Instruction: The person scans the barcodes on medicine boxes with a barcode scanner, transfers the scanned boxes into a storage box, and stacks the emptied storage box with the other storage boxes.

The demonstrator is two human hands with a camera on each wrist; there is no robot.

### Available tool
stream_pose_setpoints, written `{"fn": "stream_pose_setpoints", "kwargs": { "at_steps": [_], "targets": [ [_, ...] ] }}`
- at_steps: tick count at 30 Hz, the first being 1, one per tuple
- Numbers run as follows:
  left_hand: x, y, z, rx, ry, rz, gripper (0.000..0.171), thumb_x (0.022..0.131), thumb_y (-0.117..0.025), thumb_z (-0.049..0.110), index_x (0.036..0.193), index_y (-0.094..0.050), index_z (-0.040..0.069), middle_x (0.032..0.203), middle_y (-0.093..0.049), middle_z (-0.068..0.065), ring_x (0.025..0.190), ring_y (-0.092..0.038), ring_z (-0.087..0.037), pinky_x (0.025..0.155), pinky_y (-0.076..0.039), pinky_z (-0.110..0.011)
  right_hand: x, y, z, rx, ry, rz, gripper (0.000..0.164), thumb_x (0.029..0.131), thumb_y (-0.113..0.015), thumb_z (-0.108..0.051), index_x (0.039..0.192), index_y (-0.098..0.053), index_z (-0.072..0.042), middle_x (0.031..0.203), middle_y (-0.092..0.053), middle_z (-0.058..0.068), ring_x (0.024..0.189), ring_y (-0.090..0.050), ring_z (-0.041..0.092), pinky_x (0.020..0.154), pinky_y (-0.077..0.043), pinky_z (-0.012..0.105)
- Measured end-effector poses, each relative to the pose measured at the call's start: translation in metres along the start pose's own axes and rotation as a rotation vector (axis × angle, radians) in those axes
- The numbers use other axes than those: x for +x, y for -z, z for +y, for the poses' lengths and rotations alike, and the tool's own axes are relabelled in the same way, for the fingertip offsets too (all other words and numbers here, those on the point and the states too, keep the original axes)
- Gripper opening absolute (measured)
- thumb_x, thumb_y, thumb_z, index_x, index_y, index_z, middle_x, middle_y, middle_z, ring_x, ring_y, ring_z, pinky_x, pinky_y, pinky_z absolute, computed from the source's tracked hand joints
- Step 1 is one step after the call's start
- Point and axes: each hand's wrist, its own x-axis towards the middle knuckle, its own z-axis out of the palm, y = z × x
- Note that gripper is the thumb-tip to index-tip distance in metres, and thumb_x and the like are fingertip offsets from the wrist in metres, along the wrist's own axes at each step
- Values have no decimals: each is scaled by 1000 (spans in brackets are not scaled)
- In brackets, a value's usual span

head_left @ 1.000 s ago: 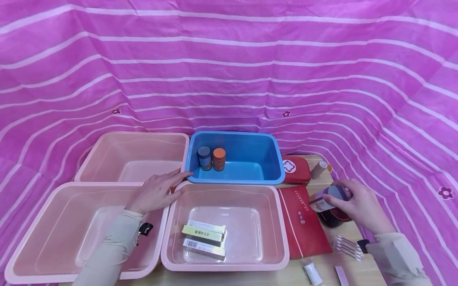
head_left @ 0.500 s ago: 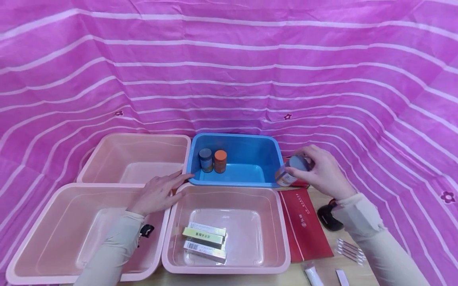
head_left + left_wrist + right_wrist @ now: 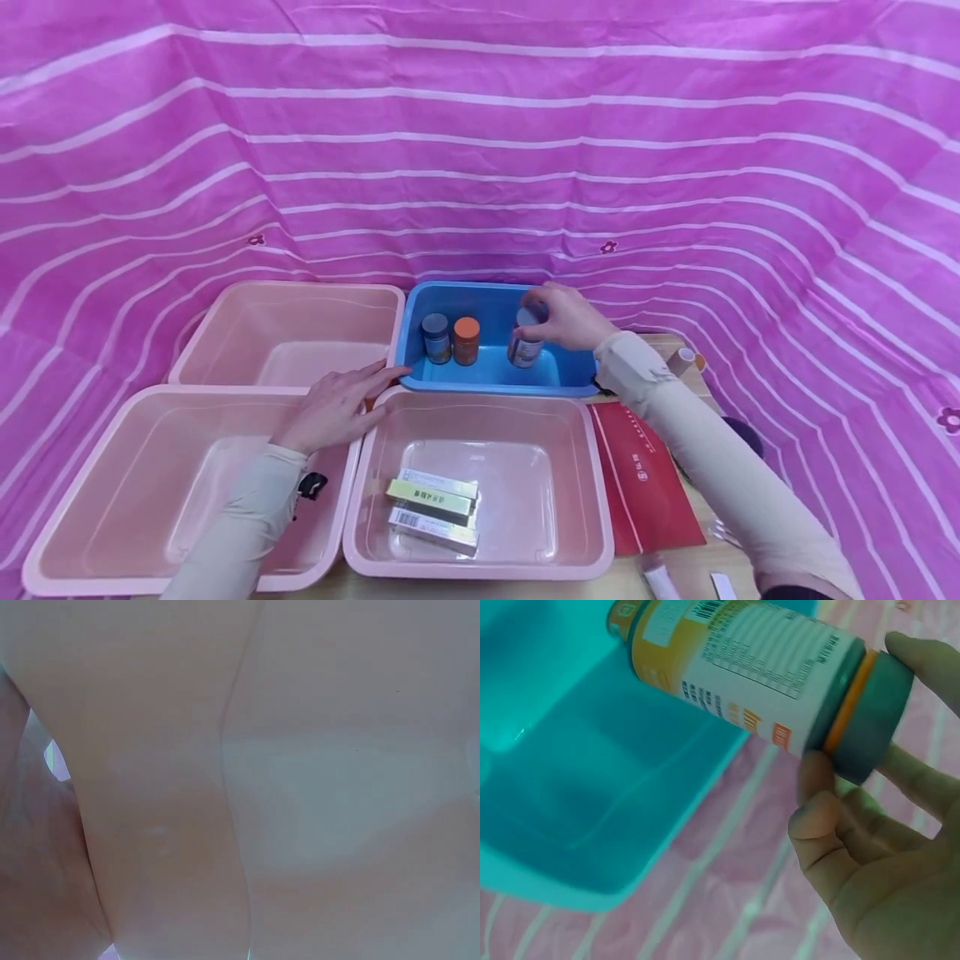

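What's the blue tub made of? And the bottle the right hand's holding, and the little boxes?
The blue tub looks like smooth, shiny plastic: even colour, gleams, a rounded rim. The bottle in the right hand is probably smooth plastic too, from its round cap, but a label hides most of its body. The little boxes seem thin, glossy card: flat printed sides, crisp edges.

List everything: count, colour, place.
tub: 1, blue, back
bins: 3, pink, left and front
bottles: 2, grey and orange, in tub
held bottle: 1, grey cap, right hand
boxes: 3, green, white, front right bin
packet: 1, red, right
cylinder: 1, pale, right
orange thing: 1, beside cylinder
dark object: 1, right
swabs: unclear, pale, right
pack, strip: 2, white, front right
cloth: 1, pink, behind
table: 1, wood, beneath
sleeves: 2, beige, both sides
black piece: 1, left sleeve
hands: 2, bare, bins and held bottle
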Motion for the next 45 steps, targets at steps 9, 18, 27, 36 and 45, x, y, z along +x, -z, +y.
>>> {"fn": "stream_pose_setpoints", "kwargs": {
  "at_steps": [9, 18, 27, 36, 45],
  "targets": [
    [2, -1, 3, 7, -15, 2, 58, 98, -65, 46, 152, -49, 36, 156, -52, -7, 106, -68, -27, 92, -50, -49, 61, -35, 8, -98, -59, -133, 49, 89, -81, -32, 127, -68, -4, 113, -70, 13, 102, -67, 27, 90, -59, 42],
    [3, -2, 4, 6, -39, 21, 56, 98, -65, 45, 151, -52, 36, 156, -52, -8, 118, -67, -34, 96, -50, -55, 102, -73, 19, -201, -187, -263, 20, 92, -77, -20, 107, -70, -8, 102, -69, 9, 96, -63, 25, 91, -56, 41],
    [6, -6, 9, 3, -62, 21, 56, 98, -65, 45, 151, -52, 36, 157, -51, -8, 124, -64, -34, 98, -50, -55, 103, -95, 33, -213, -277, -297, 28, 92, -78, -16, 116, -71, -6, 113, -70, 13, 104, -63, 29, 96, -54, 45],
    [5, -6, 6, -2, -51, 31, 54, 98, -65, 46, 150, -53, 36, 156, -52, -8, 124, -64, -34, 96, -50, -53, 97, -94, 24, -339, -147, -236, 33, 95, -74, -22, 122, -68, -5, 116, -69, 15, 108, -66, 32, 97, -55, 47],
    [0, -1, -2, 8, -16, 20, 56, 98, -64, 46, 151, -51, 35, 157, -51, -8, 120, -66, -34, 97, -50, -55, 32, -46, -55, -250, 206, -52, 38, 96, -75, -29, 127, -68, -8, 114, -72, 9, 102, -70, 22, 92, -59, 38]
  ]
}}
